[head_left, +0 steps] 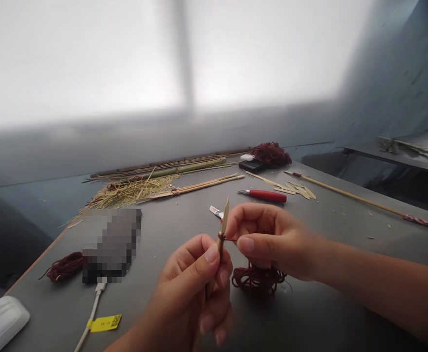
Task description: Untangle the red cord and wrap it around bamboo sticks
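My left hand [194, 276] is closed around a thin wooden shaft with a pale pointed tip [225, 215] standing up above the thumb. Dark red cord [221, 236] is wound around the shaft just below the tip. A short strand runs from that winding to my right hand [272, 237], whose thumb and fingers pinch it. Below the right hand lies a loose bundle of dark red cord [256, 282], partly hidden by the fingers. Behind the tip, a small white and red cutter [216, 211] is partly covered.
A red-handled knife [267, 195] lies beyond my hands, near pale wood slips [298, 189]. Straw [133, 190], finished shafts [199, 186] and more cord [272, 154] lie farther back. At left are a blurred-out device [113, 244], its cable [93, 313] and a cord coil [65, 267].
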### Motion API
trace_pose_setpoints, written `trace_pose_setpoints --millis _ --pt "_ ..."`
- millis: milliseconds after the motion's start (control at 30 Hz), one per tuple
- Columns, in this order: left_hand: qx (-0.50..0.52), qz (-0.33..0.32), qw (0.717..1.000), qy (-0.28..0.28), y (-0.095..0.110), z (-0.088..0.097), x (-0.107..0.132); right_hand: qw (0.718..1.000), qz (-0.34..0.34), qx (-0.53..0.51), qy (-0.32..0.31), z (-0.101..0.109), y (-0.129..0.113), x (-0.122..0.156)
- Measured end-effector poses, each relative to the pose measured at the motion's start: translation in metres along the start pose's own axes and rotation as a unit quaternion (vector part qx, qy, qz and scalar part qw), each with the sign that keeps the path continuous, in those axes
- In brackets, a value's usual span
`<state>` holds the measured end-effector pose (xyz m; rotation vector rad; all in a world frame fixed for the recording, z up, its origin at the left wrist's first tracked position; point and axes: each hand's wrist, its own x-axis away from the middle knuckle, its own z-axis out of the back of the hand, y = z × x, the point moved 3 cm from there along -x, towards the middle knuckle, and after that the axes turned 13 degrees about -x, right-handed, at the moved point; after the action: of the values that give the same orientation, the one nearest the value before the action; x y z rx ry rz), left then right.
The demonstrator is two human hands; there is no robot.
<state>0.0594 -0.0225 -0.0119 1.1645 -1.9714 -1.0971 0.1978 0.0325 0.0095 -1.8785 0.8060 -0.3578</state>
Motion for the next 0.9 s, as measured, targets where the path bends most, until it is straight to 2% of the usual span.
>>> trace_pose_setpoints --millis 200,333,533,900 --pt "-0.017 0.020 0.999 0.044 -0.0007 -0.0008 0.0042 0.999 0.028 0.017 0.017 -0.0019 -0.0006 -0.0004" --pt "-0.026 0.031 0.998 0.057 -0.0004 -0.0018 0.0041 0.999 0.022 0.020 0.028 0.0024 0.0011 0.0017" --pt "-0.031 0.025 0.998 0.045 -0.0011 -0.0008 0.0003 0.999 0.024 0.015 0.044 0.0049 0.0020 0.0015" --pt "-0.018 0.016 0.999 0.022 -0.0030 -0.0050 0.0018 0.999 0.022 0.015 0.030 0.0055 0.0028 -0.0005"
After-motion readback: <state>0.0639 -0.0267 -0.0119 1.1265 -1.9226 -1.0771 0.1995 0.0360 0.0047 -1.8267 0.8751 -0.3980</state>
